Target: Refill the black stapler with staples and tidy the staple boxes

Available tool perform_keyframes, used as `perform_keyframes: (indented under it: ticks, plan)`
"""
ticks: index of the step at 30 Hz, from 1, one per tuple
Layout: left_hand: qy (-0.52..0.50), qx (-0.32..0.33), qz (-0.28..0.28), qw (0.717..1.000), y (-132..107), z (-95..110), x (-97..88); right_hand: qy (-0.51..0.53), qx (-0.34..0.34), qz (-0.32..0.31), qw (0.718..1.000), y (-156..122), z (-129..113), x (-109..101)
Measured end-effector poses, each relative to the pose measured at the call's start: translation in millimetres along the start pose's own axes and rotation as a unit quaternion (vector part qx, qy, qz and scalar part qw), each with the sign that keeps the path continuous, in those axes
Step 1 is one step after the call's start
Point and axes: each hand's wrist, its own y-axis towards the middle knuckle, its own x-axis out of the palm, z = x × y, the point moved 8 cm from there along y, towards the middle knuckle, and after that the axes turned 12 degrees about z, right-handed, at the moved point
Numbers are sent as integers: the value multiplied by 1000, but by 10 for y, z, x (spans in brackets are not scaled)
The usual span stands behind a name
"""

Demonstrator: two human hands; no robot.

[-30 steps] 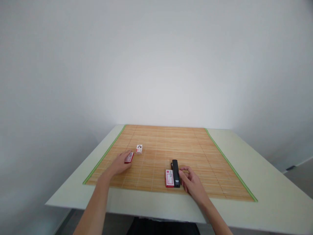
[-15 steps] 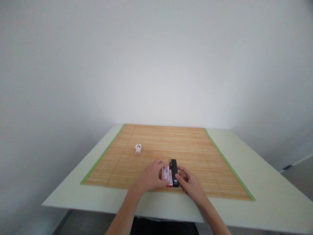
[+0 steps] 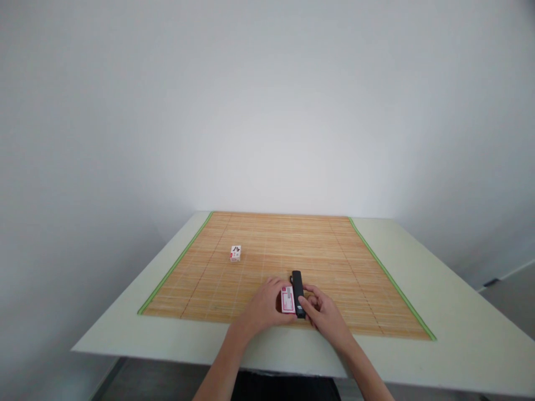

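Note:
My left hand [image 3: 267, 303] curves around a flat white box with a pink border [image 3: 288, 301], its thumb at the near edge and its fingers at the far edge. Right beside that box stands a black stapler [image 3: 298, 292], lengthwise on the mat. The fingers and thumb of my right hand [image 3: 324, 312] close on the stapler's right side near its front end. Some of the right fingers are curled under and partly hidden. Farther back on the left lies a small white carton [image 3: 236, 253] with dark and red print, apart from both hands.
A bamboo mat [image 3: 288, 239] with green side edges covers the middle of the white table [image 3: 418, 278]. A pale wall [image 3: 267, 111] rises behind the table's far edge. The table's front edge runs just below my forearms.
My left hand has moved slightly right, bringing the pink-bordered box against the stapler and over the pink-and-white piece seen there before. My right hand and the small carton have stayed put.

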Motion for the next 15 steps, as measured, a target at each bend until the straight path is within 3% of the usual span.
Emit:
perform_keyframes:
  ticks: [7, 10, 12, 15]
  plan:
    - [-10, -12, -3, 1000, -56, 2, 55, 22, 21, 1, 1000, -6, 36, 18]
    - [-15, -29, 24, 999, -96, -55, -7, 42, 32, -2, 999, -8, 52, 18]
    - [-9, -65, 81, 995, -76, -217, -212, 60, 41, 4, 997, -8, 58, 3]
    - [49, -156, 219, 962, -7, -661, -800, 69, 45, 25, 996, -6, 48, -34]
